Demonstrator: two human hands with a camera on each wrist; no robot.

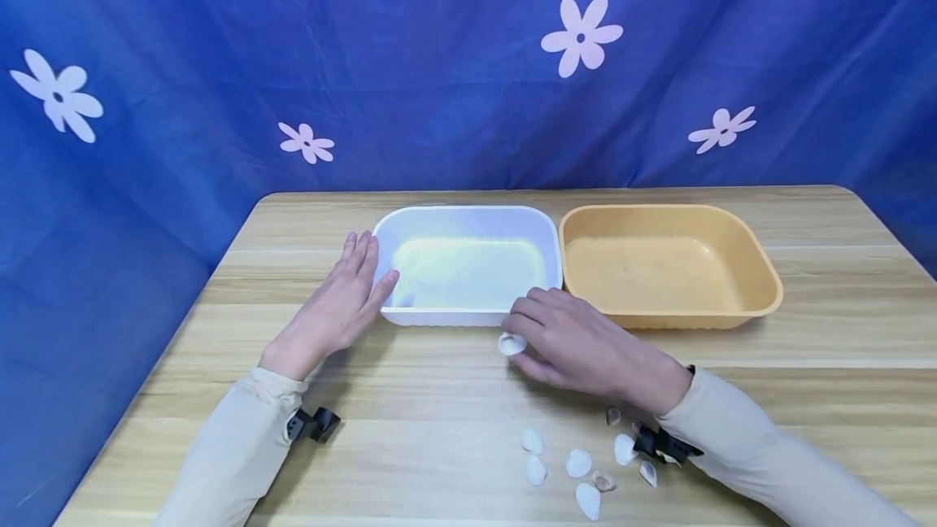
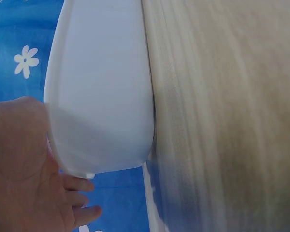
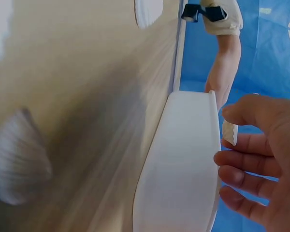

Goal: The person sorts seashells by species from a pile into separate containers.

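My right hand [image 1: 574, 344] pinches a white seashell [image 1: 512, 344] between thumb and fingers, close to the front right corner of the white tray [image 1: 468, 317]. The same shell [image 3: 229, 132] shows between thumb and forefinger in the right wrist view. With fingers straight, my left hand [image 1: 340, 299] rests at the left rim of the white tray, its thumb over the edge. In the left wrist view the left hand [image 2: 31, 179] lies along the tray's wall [image 2: 101, 96]. Several loose shells [image 1: 578, 463] lie on the table in front of the right forearm.
A yellow-orange tray [image 1: 761, 307] stands to the right, side by side with the white one. Both sit on a wood-grain table [image 1: 424, 429]. A blue cloth [image 1: 439, 104] with white flowers hangs behind the table and along its left side.
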